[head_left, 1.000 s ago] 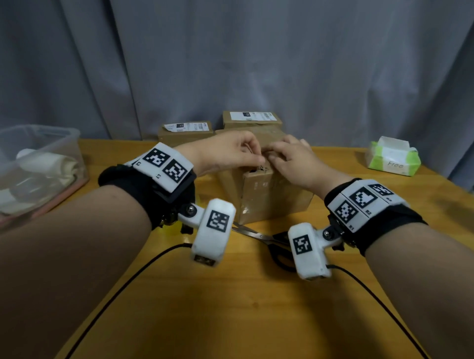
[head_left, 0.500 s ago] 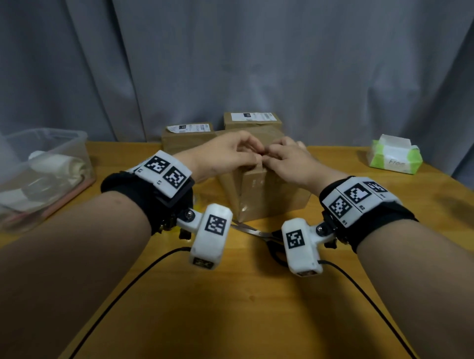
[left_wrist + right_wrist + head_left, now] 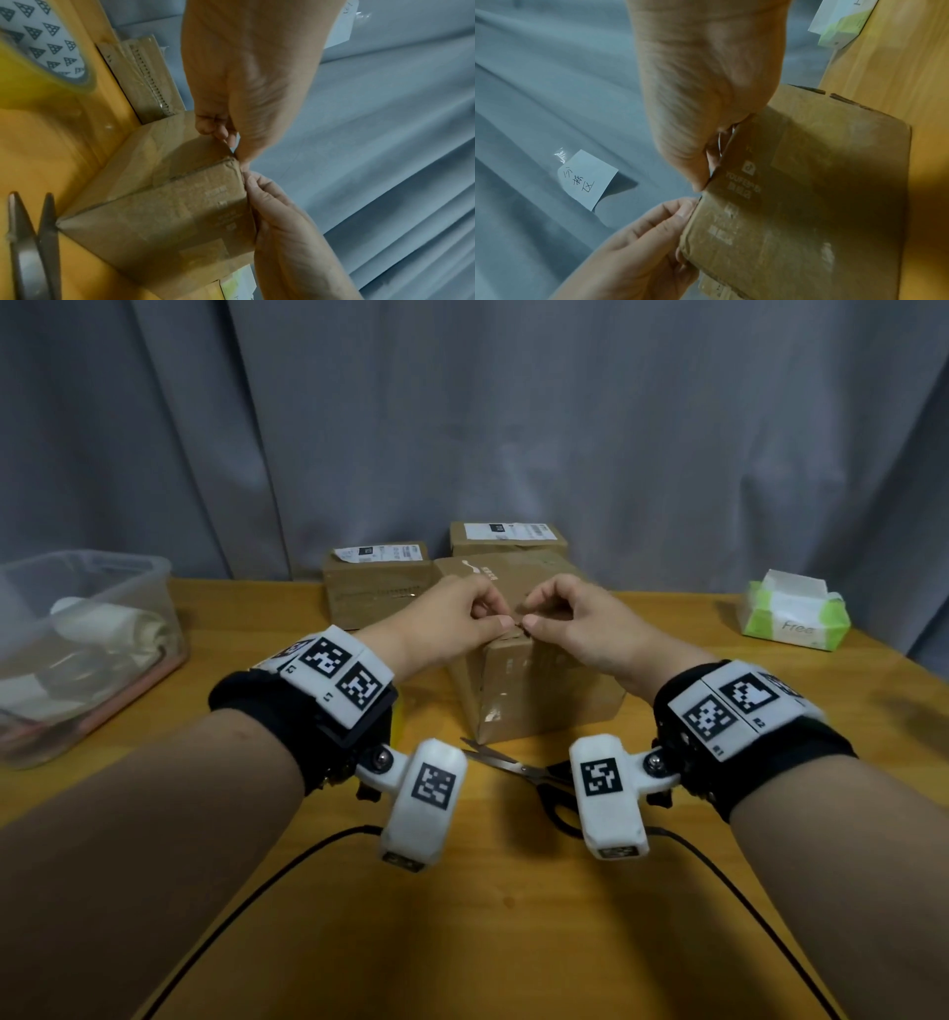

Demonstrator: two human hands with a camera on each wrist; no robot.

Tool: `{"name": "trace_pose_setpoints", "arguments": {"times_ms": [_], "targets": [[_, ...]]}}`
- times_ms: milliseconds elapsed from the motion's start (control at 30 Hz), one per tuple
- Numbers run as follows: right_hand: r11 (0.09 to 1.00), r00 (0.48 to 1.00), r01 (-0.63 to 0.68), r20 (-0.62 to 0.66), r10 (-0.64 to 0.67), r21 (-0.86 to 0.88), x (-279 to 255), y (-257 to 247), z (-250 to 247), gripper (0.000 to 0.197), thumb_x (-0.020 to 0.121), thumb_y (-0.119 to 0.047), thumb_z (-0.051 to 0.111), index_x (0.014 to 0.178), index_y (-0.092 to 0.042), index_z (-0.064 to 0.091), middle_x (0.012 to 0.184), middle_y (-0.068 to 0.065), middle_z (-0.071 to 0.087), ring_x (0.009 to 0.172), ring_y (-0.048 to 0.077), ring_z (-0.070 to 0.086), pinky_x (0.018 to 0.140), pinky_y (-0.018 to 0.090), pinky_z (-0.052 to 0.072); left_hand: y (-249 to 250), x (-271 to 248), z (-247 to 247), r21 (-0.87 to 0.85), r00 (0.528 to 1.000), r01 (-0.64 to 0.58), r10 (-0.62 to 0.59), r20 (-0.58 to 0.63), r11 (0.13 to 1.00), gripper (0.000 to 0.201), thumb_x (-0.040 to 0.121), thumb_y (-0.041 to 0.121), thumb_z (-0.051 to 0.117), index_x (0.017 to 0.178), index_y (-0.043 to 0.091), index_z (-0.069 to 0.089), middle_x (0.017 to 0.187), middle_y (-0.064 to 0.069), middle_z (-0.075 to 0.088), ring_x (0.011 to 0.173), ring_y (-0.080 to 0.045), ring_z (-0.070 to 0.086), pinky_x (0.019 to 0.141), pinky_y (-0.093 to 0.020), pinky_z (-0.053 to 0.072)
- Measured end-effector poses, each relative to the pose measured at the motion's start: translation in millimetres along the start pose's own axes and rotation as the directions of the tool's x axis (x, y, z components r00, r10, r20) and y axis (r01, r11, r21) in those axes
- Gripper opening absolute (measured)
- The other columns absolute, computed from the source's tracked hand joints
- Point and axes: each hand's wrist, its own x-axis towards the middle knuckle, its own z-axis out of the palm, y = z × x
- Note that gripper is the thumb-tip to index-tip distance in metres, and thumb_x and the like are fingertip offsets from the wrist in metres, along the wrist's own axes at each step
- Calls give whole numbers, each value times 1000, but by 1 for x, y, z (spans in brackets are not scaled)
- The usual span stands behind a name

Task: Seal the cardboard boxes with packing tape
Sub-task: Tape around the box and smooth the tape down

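A clear plastic tub [image 3: 154, 588] stands at the table's [image 3: 513, 942] left edge; a green tissue pack [image 3: 793, 618] sits far right; grey curtain [image 3: 462, 413] behind.

Bare forearms; black wrist straps [image 3: 267, 706], white marker-printed blocks [image 3: 339, 672], white wrist cameras [image 3: 426, 806], black cables [image 3: 257, 891].

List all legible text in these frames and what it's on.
"Free": green and white tissue pack.
"YOUFEI", then blurred characters: side of the near brown cardboard box.
Handwritten characters on the white paper note on the grey curtain: not readable for certain.
Shipping labels on the two rear cardboard boxes: too small.
Wrist tags: patterns only.
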Motion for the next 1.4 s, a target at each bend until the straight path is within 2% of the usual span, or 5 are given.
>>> {"name": "trace_pose_setpoints", "arguments": {"times_ms": [333,500,767,900,1400], "targets": [[943,985,-92,-166,40,-321,4,-15,14,20,87,-46,59,74,-31,53,111,-11,48,119,22,41,99,36,27,-7,1,3,-194,982,145,-165,-92,970,7,90,15,62,89,13,56,68,4,52,58,-7,48,55,-19,41],[893,995,-87,-75,60,-442,1,-21,21,39,91,-62,41,122,-43,51,143,-2,38,134,28,26,109,46,16,-15,-5,-8,-229,970,203,-228,-88,952,9,95,22,55,89,17,52,76,-2,57,64,-13,53,57,-22,47],[798,999,17,41,10,-602,-1,-20,29,60,93,-65,30,149,-45,20,159,-7,19,146,22,12,115,52,2,-65,-48,-32,531,907,298,-408,101,793,48,80,59,62,97,16,52,100,-6,58,96,-24,55,84,-36,48],[894,995,49,-60,-84,-446,-7,-22,20,65,94,-50,47,151,-29,24,153,-1,36,143,23,26,119,47,9,-67,-61,-25,574,896,193,-381,228,796,32,89,33,62,73,13,45,71,-3,48,76,-24,49,61,-30,38],[884,997,69,0,-78,462,-32,-76,15,20,83,-19,74,93,-3,70,85,15,67,81,24,64,85,32,53,15,-71,-60,188,966,-111,151,-211,976,11,92,25,55,88,15,55,69,5,52,61,-11,47,55,-27,36]]}}
